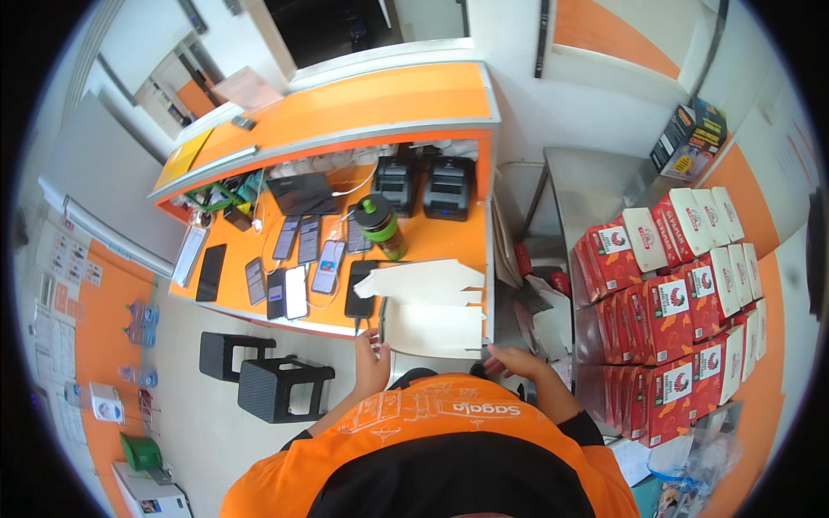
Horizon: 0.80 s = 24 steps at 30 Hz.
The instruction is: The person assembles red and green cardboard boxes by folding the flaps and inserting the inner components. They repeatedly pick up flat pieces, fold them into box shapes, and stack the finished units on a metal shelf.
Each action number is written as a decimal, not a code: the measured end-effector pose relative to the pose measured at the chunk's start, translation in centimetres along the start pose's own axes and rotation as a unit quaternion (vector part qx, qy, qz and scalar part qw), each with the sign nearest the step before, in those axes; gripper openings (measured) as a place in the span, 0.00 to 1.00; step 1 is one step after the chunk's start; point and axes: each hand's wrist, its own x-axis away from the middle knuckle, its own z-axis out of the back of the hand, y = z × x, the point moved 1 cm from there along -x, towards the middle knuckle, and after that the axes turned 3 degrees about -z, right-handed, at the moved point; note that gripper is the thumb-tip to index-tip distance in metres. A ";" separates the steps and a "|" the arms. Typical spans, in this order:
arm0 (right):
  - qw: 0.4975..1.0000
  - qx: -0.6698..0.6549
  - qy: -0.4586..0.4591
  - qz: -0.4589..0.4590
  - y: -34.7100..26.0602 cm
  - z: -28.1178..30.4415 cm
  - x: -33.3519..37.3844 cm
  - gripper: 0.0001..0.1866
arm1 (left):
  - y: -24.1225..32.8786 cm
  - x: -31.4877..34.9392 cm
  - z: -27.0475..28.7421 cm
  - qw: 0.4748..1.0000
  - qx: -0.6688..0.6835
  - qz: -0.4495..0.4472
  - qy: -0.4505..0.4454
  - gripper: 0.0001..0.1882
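Note:
A partly folded cardboard box (434,326), its white inside facing up, rests at the front edge of the orange counter. One long flap stands up at its far side, and small tabs stick out on the right. My left hand (371,363) is closed at the box's near left corner, fingers along the side wall and thumb by the front edge. By the near right corner, my right hand (516,363) has its fingers apart, with no visible hold on the cardboard.
Several phones (329,266) lie on the counter (237,250), left of the box. Behind it stand a green-lidded bottle (378,226) and black printers (447,188). Red-and-white folded boxes (669,306) are stacked on a metal table (596,186) at right. Black stools (281,388) stand at left.

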 end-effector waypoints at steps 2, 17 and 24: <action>0.994 -0.065 -0.073 -0.045 -2.0 -2.4 -0.4 0.41 | -2.6 -0.1 0.9 0.998 -0.015 0.062 0.019 0.25; 0.829 -0.518 0.099 0.183 -0.4 -17.4 -5.7 0.42 | -10.5 -4.2 7.2 0.981 0.078 -0.025 -0.178 0.25; 0.943 -0.142 0.289 -0.082 20.4 -30.4 -6.2 0.36 | -28.1 1.0 14.3 0.910 -0.068 0.004 -0.408 0.18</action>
